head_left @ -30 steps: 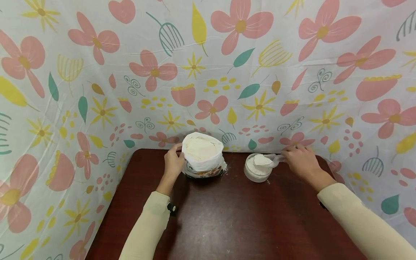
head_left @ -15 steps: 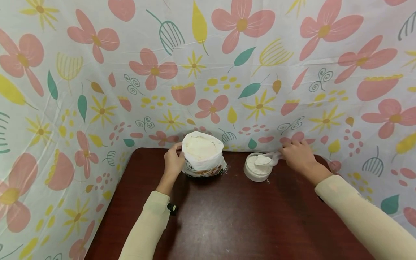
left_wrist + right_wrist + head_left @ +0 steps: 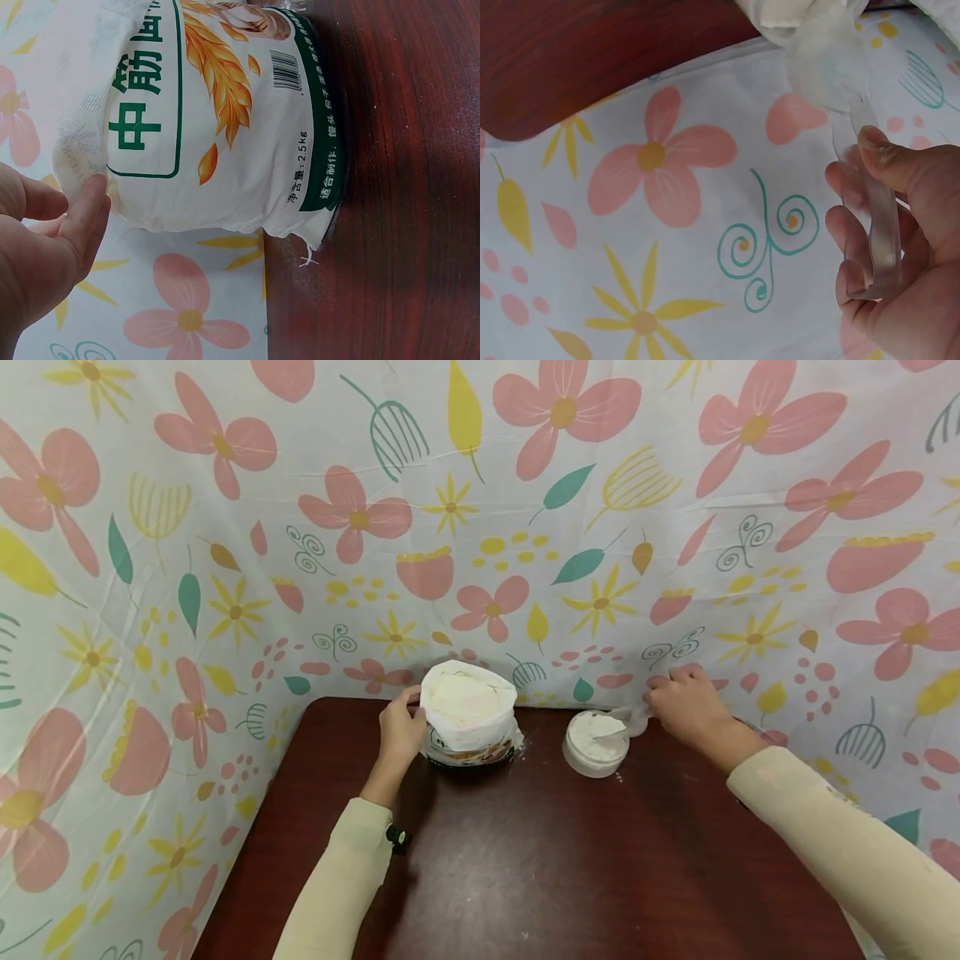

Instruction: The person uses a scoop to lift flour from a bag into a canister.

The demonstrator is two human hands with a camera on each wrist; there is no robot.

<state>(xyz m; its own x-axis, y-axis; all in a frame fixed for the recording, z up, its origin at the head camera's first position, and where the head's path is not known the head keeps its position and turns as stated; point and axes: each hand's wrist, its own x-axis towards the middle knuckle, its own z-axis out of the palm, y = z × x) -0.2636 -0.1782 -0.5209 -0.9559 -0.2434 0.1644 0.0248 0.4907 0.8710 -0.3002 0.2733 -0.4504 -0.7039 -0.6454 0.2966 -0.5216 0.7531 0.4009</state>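
On the left, a white bag of flour [image 3: 467, 742] stands upright with its top rolled back, flour showing inside. My left hand [image 3: 400, 737] pinches the bag's left rim between thumb and fingers; in the left wrist view the printed flour bag [image 3: 217, 142] shows a wheat ear and green bands. My right hand [image 3: 688, 708] grips a clear plastic scoop [image 3: 877, 217] by its handle. The scoop's bowl is tipped over the right side of a round clear tub [image 3: 592, 767], which holds white flour [image 3: 588, 727].
A dark red-brown wooden table [image 3: 510, 860] carries the bag and tub. Flour specks lie beside both. Behind the table's back edge hangs a white cloth [image 3: 480, 527] printed with flowers and leaves; it also runs down the left and right sides.
The scoop, level with a heap of flour a second ago, has tipped over and its flour has slid into the tub. My right hand turned and shifted slightly left; the left hand stayed put.
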